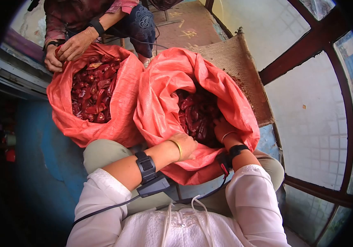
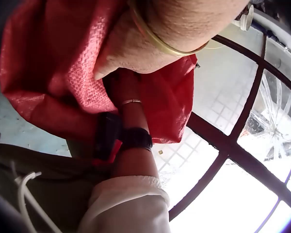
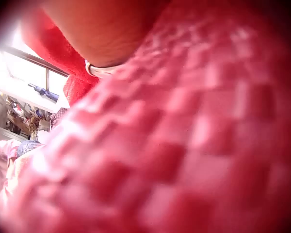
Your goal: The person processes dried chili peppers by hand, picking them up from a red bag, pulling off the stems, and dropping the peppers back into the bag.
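A large red woven sack [image 1: 160, 90] with its rim rolled outward stands between my knees, holding dried red chili peppers [image 1: 193, 117]. My left hand [image 1: 186, 145] grips the near rim of this sack; the left wrist view shows its fingers against the weave. Inside the mouth, at the right side, my right hand [image 1: 224, 129] reaches down by the peppers. Its fingers are mostly hidden in shadow, and I cannot tell whether they hold a pepper. Sack cloth fills most of the right wrist view.
A second red sack [image 1: 125, 99] of dried peppers stands on the left, touching mine. Behind it another person's hands [image 1: 72, 47] meet over its far rim. A woven mat [image 1: 221, 53] leans behind my sack. Framed window panes [image 1: 308, 111] run along the right.
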`<act>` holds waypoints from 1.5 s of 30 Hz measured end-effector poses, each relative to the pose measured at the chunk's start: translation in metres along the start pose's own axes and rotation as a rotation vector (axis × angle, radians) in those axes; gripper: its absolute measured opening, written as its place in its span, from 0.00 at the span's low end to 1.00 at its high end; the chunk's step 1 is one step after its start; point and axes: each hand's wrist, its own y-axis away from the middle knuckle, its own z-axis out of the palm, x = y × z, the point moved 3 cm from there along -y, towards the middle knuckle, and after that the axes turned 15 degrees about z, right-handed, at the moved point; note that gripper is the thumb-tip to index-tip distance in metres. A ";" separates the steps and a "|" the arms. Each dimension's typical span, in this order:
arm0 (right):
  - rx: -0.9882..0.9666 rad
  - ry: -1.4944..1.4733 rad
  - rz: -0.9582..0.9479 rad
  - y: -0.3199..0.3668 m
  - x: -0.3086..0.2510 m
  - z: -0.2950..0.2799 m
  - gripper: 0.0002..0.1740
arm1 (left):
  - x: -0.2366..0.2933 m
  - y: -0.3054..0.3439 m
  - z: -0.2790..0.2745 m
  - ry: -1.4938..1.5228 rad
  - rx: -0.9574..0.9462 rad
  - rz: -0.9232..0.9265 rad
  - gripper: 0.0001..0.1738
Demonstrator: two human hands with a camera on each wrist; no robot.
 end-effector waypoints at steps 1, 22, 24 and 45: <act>-0.121 0.007 -0.019 0.001 -0.004 -0.012 0.17 | -0.001 0.000 0.001 0.002 0.003 -0.003 0.19; -0.208 -0.057 -0.011 -0.006 -0.023 0.001 0.12 | -0.019 0.001 -0.002 -0.032 0.022 -0.096 0.15; -0.286 -0.092 0.007 -0.012 -0.026 -0.009 0.11 | -0.028 0.002 0.000 -0.008 0.098 -0.113 0.15; 0.081 -1.802 0.232 0.049 -0.030 -0.132 0.04 | -0.021 -0.004 -0.038 0.631 0.989 -0.142 0.08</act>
